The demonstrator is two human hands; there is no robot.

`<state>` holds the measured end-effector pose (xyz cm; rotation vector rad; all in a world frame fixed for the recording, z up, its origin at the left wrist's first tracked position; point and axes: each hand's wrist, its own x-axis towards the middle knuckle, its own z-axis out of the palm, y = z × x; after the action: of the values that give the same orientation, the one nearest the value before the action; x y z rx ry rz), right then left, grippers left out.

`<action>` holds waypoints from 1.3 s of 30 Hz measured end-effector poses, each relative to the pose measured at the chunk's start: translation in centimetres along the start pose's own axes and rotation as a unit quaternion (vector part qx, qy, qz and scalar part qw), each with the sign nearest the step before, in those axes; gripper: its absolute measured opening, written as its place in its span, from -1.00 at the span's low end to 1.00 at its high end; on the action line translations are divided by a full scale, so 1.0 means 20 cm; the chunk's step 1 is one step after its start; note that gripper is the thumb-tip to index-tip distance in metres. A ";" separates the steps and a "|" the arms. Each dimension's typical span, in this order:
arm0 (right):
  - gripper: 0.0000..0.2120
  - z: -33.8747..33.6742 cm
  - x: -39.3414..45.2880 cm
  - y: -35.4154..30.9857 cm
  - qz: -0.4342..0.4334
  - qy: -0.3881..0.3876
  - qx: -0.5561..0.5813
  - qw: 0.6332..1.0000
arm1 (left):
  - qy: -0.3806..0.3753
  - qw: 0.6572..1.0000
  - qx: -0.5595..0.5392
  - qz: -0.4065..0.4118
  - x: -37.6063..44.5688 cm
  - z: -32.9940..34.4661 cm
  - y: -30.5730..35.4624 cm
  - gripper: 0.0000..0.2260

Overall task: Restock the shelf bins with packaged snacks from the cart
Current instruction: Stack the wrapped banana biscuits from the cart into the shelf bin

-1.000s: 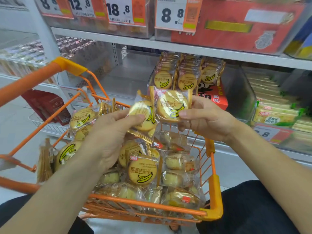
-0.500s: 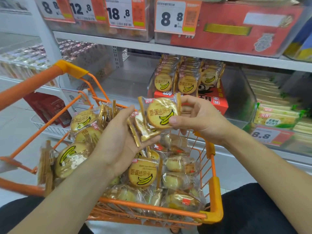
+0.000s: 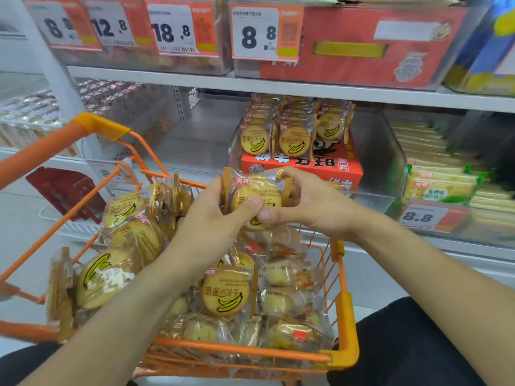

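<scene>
Above the orange wire cart (image 3: 344,324), between cart and shelf: a small stack of banana biscuit packets (image 3: 255,197), pinched from both sides. Left hand (image 3: 214,227) with thumb pressed on the front packet's face and fingers curled behind the stack; right hand (image 3: 309,203) with thumb on the lower front edge and fingers wrapped over the top and back. Round, flat, golden biscuits in clear crinkly film with a yellow banana drawn on the front and a small red label at the corner. In the cart, heaped loosely: more banana packets (image 3: 225,293), some flat, some on edge, and to the right smaller, puffier pale cakes (image 3: 278,274) in glossy clear wrap. On the middle shelf, a clear plastic bin (image 3: 381,151) with rounded walls, holding a red cardboard box (image 3: 301,165) at the bottom and three upright rows of the same banana packets (image 3: 292,137) on top. Just to the right, another clear bin with stacked rectangular packets in green-trimmed wrap (image 3: 443,188). To the left, a bare stretch of grey shelf (image 3: 200,135). On the shelf above, clear bins fronted by white and orange price tags (image 3: 264,32), one holding a large red carton (image 3: 362,51).
</scene>
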<state>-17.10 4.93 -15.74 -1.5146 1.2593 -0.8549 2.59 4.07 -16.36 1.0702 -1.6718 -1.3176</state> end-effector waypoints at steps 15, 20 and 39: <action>-0.64 -0.60 0.19 0.30 0.060 0.378 0.002 0.924 | -0.156 0.813 0.556 0.072 0.39 0.30 -0.18 -0.33; -0.69 -0.74 0.44 0.34 0.115 0.405 -0.003 0.907 | -0.170 0.783 0.593 0.079 0.38 0.32 -0.24 -0.22; -0.58 -0.71 0.60 0.34 0.140 0.444 -0.121 0.876 | -0.170 0.822 0.537 0.078 0.37 0.30 -0.21 -0.39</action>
<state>-29.52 -10.16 -18.60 -1.0651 2.2624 -1.2914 -5.01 -1.04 -21.37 1.2608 -2.8328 -0.3555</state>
